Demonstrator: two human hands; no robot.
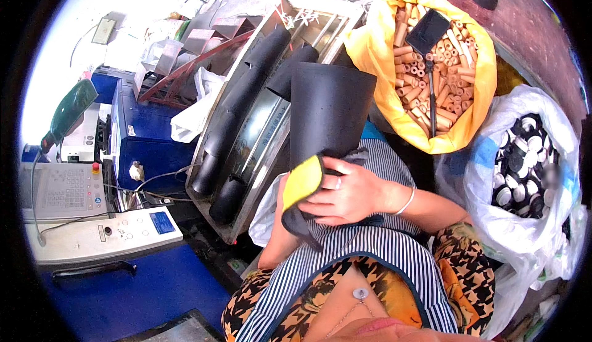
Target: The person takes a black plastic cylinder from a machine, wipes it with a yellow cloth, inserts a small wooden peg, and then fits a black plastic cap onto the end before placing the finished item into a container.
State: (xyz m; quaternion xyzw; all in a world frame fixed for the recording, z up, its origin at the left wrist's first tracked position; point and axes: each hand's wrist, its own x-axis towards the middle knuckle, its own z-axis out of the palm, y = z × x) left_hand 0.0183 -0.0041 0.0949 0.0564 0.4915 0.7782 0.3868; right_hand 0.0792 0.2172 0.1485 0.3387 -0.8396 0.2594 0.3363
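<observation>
A black tapered tube (333, 108), wide at its far end, stands out in front of my striped apron. Around its near end lies a flexible dark piece with a bright yellow face (303, 183). My right hand (345, 195), with a ring and a white bracelet, has its fingers bent over the tube's near end and the dark piece. Most of my left hand is hidden behind the yellow face; my left forearm (277, 243) shows below it. Just beyond the tube, more black tubes (250, 83) lie in a long metal-framed tray (231, 234).
At far right a yellow sack (487, 46) holds many tan tubes and a dark flat-headed tool. Nearer, a whitish plastic bag (493, 231) contains black-and-white round parts. Blue machine cabinets (148, 286) and a control panel (68, 188) with a red button stand at left.
</observation>
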